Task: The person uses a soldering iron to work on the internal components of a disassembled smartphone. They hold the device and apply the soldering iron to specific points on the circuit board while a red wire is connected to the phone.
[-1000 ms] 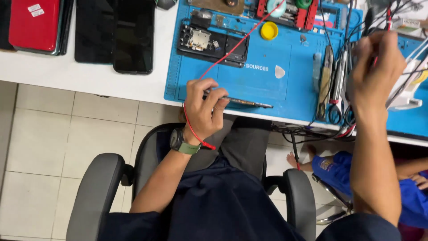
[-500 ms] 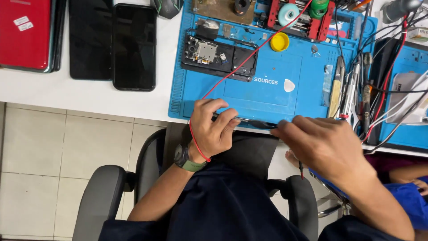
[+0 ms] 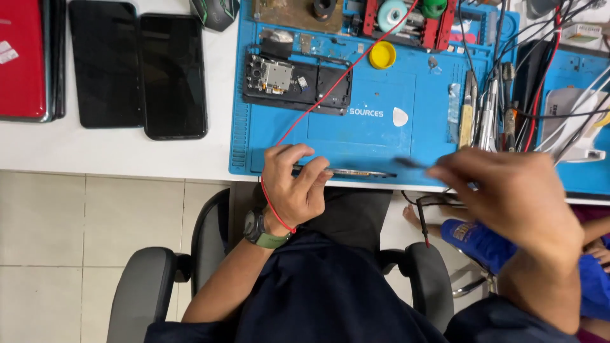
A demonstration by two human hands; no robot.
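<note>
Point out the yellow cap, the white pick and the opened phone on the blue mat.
yellow cap (image 3: 382, 55), head view, middle of its round top.
white pick (image 3: 400, 117), head view, centre of its flat face.
opened phone (image 3: 297, 80), head view, dark inner frame beside the metal shield.

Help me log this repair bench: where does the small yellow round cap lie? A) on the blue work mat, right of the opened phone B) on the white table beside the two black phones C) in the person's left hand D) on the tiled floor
A: the yellow cap sits on the blue work mat, just right of the opened phone, with the red wire running past it.
</note>
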